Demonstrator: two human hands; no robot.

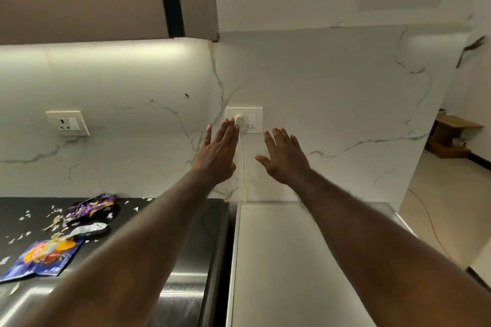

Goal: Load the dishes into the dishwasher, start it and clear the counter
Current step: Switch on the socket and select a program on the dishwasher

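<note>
Nearest the viewer, the left forearm point(132, 247) and right forearm point(372, 233) reach out toward the marble wall. The left hand point(216, 152) is flat, fingers straight and pressed together. Its fingertips lie over the edge of the wall socket plate point(256, 111), by the white plug point(240, 120); contact cannot be confirmed. The right hand point(285, 156) is flat too, fingers nearly together, thumb spread wide. Neither hand holds anything.

A white cord point(242, 167) drops from the plug behind the white flat-topped appliance point(292, 260), judged to be the dishwasher. Its door and any dishes are out of view.

Assessment: the step appears to be powering the machine at the wall. Recommended: check that the plug is fully seated, then press the rocker switch point(252, 121) just right of it with one fingertip, keeping clear of the cord.

Outstanding: the black counter point(16, 207) carries a purple wrapper point(91, 207), a foil wrapper point(90, 229), a blue snack packet point(42, 257) and scattered scraps point(26, 216).
</note>
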